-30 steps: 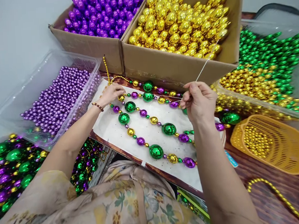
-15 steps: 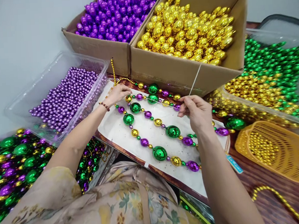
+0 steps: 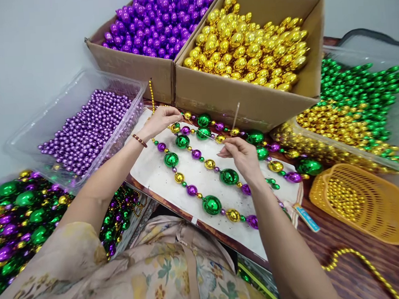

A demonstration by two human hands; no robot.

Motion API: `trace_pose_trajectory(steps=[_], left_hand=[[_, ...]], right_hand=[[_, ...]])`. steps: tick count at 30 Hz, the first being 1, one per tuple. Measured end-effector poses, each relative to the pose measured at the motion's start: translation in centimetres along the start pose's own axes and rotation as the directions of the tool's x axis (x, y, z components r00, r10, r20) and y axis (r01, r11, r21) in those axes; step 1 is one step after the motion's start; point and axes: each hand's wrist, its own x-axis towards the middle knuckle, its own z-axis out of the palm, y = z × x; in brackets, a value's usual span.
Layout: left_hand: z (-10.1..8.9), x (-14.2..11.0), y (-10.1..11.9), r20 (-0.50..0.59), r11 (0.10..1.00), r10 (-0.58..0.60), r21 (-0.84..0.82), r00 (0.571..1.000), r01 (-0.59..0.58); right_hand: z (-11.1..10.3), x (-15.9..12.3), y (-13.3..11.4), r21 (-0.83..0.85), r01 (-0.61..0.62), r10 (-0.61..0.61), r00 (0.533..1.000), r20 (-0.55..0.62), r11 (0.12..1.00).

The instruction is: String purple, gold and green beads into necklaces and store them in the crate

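We see a thin needle pinched in the fingers of the right hand, its tip rising toward the box of gold balls, while the left hand pinches the bead string near the far left corner of the white board. The string snakes in rows across that board on the bench, between both hands. A clear tray of purple beads sits left, a yellow basket right; both forearms reach forward, wrists bent down.
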Motion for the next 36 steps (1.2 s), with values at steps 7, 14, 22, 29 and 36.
trace_pose_trajectory(steps=[7,14,22,29,36], left_hand=[[-0.1,-0.1,0.7,-0.072,0.996,-0.064,-0.063,0.995,0.059],[0.9,-0.8,-0.8,0.002,0.971,-0.206,-0.127,0.979,0.205],[2.9,-2.6,-2.1,0.079,0.961,-0.241,-0.116,0.967,0.249],[1.2,-2.8,-3.5,-0.116,0.954,-0.27,-0.164,0.956,0.25],[0.0,-3.7,-5.9,-0.113,0.975,-0.222,-0.045,0.968,0.219]], right_hand=[[2.5,-0.1,1.8,-0.321,0.121,-0.036,0.965,0.261,0.939],[-0.8,-3.2,1.5,-0.45,0.13,0.007,0.957,0.289,0.883],[-2.8,-5.1,2.7,-0.454,0.075,0.053,0.963,0.264,0.888],[0.0,-5.1,0.6,-0.261,0.068,-0.009,0.975,0.224,0.963],[1.6,-6.8,-0.1,0.017,-0.051,0.048,0.988,0.147,0.999]])
